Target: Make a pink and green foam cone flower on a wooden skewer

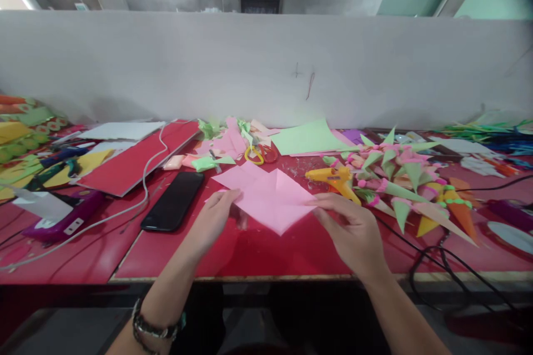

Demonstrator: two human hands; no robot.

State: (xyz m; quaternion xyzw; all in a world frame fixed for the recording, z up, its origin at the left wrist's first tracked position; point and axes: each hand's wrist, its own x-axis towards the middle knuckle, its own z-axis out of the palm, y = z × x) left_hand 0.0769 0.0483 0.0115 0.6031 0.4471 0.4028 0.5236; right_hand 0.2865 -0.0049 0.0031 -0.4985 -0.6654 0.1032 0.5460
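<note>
A creased pink sheet of paper (277,202) is held up over the red table, one corner pointing toward me. My right hand (353,230) pinches its right corner between thumb and fingers. On the other side, my left hand (216,216) has its fingers closed at the left edge. Another pink paper piece (239,176) shows behind the held sheet, partly covered by it. A yellow glue gun (335,179) lies just beyond my right hand. Near my left hand rests a black phone (172,202).
Scissors (254,155) and pink and green scraps lie behind the paper, beside a green sheet (308,137). Paper cones (395,177) are heaped at right, with black cables (441,258) below. A red board (141,158), white cable (145,177) and purple power strip (66,216) occupy the left.
</note>
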